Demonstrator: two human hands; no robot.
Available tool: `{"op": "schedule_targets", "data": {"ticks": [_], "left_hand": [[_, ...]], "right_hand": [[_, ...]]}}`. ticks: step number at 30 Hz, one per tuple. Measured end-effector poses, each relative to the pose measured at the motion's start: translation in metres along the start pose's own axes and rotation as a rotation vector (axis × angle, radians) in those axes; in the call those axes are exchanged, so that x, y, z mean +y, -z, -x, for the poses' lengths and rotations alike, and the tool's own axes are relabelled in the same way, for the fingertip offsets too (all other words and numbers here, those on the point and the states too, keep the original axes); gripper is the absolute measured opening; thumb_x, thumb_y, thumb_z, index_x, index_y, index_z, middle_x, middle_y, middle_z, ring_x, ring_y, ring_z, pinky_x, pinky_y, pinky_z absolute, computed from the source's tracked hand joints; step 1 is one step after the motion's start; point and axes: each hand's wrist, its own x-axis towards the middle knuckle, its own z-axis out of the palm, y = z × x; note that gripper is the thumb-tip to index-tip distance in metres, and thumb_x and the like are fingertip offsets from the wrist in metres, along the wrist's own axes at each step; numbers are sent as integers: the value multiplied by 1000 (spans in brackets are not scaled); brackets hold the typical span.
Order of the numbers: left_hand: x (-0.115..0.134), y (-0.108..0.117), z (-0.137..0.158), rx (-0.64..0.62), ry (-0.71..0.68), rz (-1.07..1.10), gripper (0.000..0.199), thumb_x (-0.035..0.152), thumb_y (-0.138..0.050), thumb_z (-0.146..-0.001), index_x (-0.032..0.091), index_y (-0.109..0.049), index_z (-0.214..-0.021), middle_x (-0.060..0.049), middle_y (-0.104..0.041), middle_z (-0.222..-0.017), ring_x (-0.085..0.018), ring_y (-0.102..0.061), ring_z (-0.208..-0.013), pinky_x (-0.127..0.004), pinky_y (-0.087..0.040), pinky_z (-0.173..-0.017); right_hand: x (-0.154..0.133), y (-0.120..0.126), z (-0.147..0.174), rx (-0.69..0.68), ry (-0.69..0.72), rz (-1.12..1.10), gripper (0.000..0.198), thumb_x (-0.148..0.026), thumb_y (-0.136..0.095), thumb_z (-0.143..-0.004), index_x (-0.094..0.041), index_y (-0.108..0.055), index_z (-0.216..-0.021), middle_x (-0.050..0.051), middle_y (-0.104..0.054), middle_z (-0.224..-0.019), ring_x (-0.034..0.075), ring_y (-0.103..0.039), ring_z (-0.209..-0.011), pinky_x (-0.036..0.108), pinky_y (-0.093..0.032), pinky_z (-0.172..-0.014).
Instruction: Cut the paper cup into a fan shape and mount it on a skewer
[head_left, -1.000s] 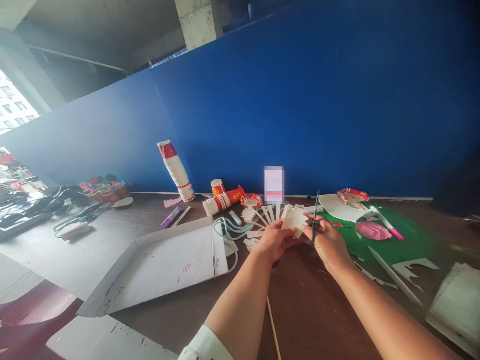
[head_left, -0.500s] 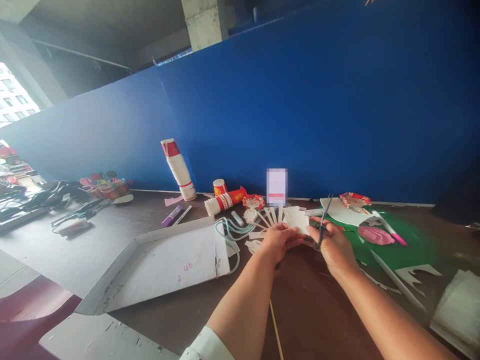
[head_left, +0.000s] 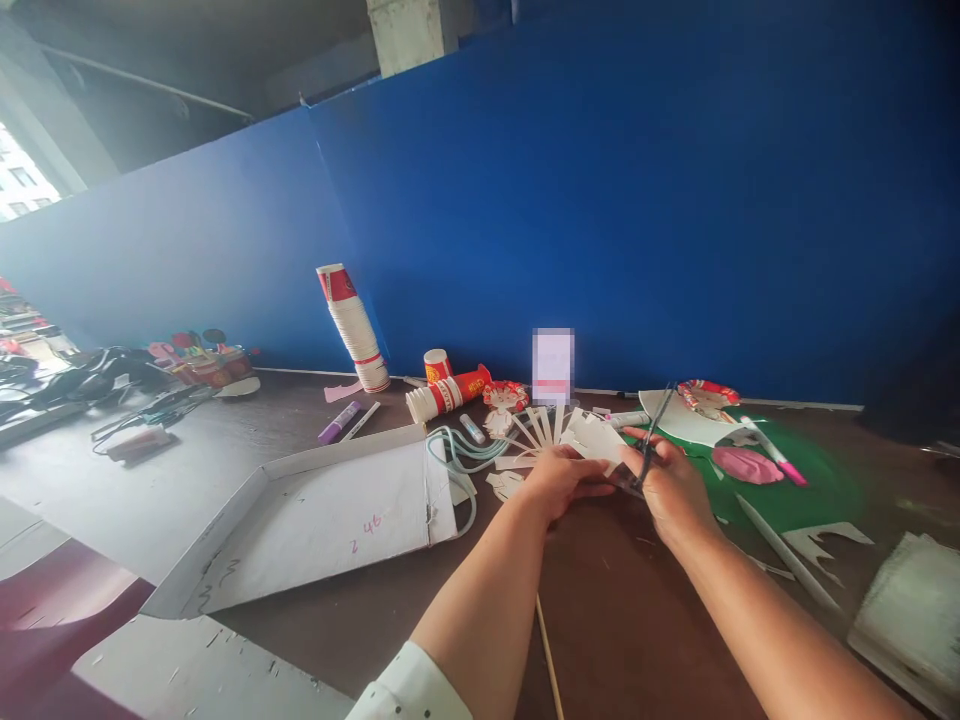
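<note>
While pinched between fingers of left hand (head_left: 555, 487), held out over table (head_left: 615, 630): notched white paper (head_left: 592, 438), just beside fanned white strips (head_left: 546, 428). Gripped in curled fingers of right hand (head_left: 679, 492): dark scissors (head_left: 659, 414), with blades tilted upward near paper's right edge; impossible to tell whether touching. To left of both hands: shallow white box (head_left: 307, 520); beyond box, leaning stack of paper cups (head_left: 357, 335).

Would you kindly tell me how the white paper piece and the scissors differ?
The white paper piece is pale and broad; the scissors are dark and narrow. The left hand holds the white paper piece, the right hand the scissors. Both are hand-held.
</note>
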Motion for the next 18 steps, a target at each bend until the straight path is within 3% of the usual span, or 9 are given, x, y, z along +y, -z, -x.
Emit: {"op": "schedule_targets", "data": {"ticks": [11, 14, 18], "left_hand": [[1, 6, 1, -43, 12, 2, 26, 23, -83, -65, 10, -65, -79, -9, -68, -80, -19, -67, -79, -34, -56, -76], [5, 6, 3, 4, -46, 59, 35, 26, -86, -62, 13, -62, -85, -6, -67, -80, -17, -65, -77, -35, -54, -78], [7, 5, 4, 64, -87, 18, 42, 33, -89, -55, 14, -61, -81, -3, -65, -74, -13, -61, -66, -27, -49, -67]], "right_hand": [[-10, 11, -4, 8, 100, 164, 50, -43, -73, -71, -20, -67, -115, -2, -65, -64, 14, -55, -53, 26, -42, -50], [-23, 18, -4, -104, 90, 170, 47, -40, -75, -68, -23, -69, -111, 0, -72, -76, 16, -61, -61, 27, -46, -57], [-28, 23, -4, -301, -8, 135, 47, -35, -80, -62, -25, -71, -106, 0, -74, -81, 20, -67, -71, 30, -51, -67]]}}
